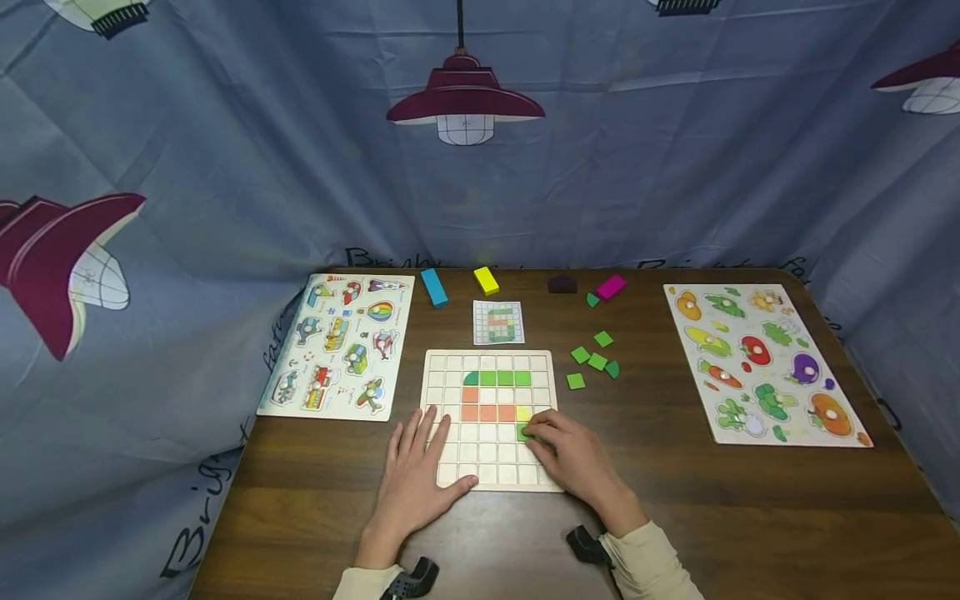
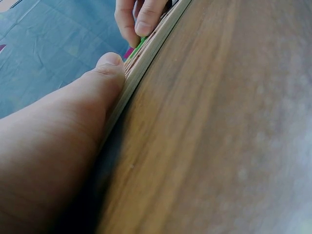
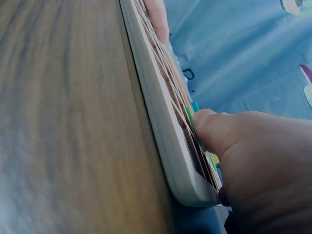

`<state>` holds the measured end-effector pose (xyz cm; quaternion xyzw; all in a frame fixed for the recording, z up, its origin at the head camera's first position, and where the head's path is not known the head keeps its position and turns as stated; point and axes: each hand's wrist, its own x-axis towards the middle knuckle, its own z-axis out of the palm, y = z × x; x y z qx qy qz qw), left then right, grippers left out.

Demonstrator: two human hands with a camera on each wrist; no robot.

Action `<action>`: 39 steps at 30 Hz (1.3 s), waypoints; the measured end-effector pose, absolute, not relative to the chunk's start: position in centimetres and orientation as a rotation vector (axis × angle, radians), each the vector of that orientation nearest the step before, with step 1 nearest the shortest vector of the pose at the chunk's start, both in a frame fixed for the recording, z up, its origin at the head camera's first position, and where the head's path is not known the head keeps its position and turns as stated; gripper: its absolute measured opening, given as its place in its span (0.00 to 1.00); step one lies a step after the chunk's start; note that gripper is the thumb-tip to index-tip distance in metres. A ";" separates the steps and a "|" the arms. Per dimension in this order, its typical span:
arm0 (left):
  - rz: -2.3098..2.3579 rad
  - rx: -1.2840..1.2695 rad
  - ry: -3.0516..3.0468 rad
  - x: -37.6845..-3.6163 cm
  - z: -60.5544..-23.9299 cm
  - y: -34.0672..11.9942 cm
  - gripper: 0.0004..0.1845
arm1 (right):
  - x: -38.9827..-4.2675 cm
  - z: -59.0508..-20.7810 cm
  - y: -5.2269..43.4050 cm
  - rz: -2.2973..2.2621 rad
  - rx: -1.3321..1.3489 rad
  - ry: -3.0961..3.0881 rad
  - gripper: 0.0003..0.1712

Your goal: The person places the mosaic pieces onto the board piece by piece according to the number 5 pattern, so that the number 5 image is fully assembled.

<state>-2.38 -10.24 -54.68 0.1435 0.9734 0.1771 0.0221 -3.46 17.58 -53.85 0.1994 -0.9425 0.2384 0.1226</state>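
Observation:
A pale gridded wooden board (image 1: 487, 475) lies at the middle of the table. My left hand (image 1: 412, 487) rests over its lower left side with fingers spread straight, the thumb at the front edge. At the board's right side, my right hand (image 1: 573, 458) pinches a green square tile (image 1: 521, 432) between thumb and fingers, low over a cell just below a yellow tile (image 1: 523, 413). In the grid sit a row of green tiles (image 1: 505, 378), a dark green rounded piece (image 1: 471, 379) and several orange tiles (image 1: 487, 413). In the right wrist view the thumb (image 3: 209, 124) touches the green tile.
Behind the board lies a small pattern card (image 1: 498, 335). Loose green pieces (image 1: 597, 362) lie to its right. Blue (image 1: 433, 287), yellow (image 1: 486, 281), black (image 1: 562, 284) and magenta (image 1: 611, 287) pieces line the back. Picture boards flank both sides, vehicles (image 1: 397, 333) left, vegetables (image 1: 731, 350) right.

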 end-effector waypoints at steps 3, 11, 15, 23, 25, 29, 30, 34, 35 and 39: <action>0.546 0.452 3.016 -2.3 -54.7 -10.2 0.54 | -3.4 -53.9 17.8 0.679 0.596 -2.728 0.09; 0.561 0.462 3.010 -2.1 -54.7 -9.9 0.54 | -3.4 -54.4 20.1 0.785 0.465 -2.692 0.07; 0.557 0.464 3.021 -2.2 -54.7 -10.0 0.54 | -4.7 -54.8 22.2 0.862 0.282 -2.647 0.08; 0.553 0.452 3.019 -2.2 -54.8 -10.1 0.54 | -7.8 -55.5 25.4 0.885 0.198 -2.668 0.16; 0.565 0.457 3.014 -2.1 -54.8 -10.1 0.54 | -8.2 -55.7 25.7 0.858 0.205 -2.720 0.20; 0.556 0.467 3.037 -2.1 -55.0 -10.2 0.54 | -8.5 -55.9 25.7 0.769 0.232 -2.813 0.26; 0.549 0.468 3.044 -2.1 -55.0 -10.2 0.54 | -8.5 -55.8 25.6 0.748 0.238 -2.821 0.26; 0.542 0.475 3.058 -2.2 -55.1 -10.3 0.54 | -8.5 -55.7 25.3 0.729 0.238 -2.795 0.21; 0.548 0.476 3.055 -2.3 -55.1 -10.3 0.54 | -8.5 -55.6 25.3 0.733 0.240 -2.782 0.18; 0.583 0.470 3.037 -2.3 -54.9 -10.3 0.54 | -8.4 -55.6 25.3 0.750 0.264 -2.729 0.13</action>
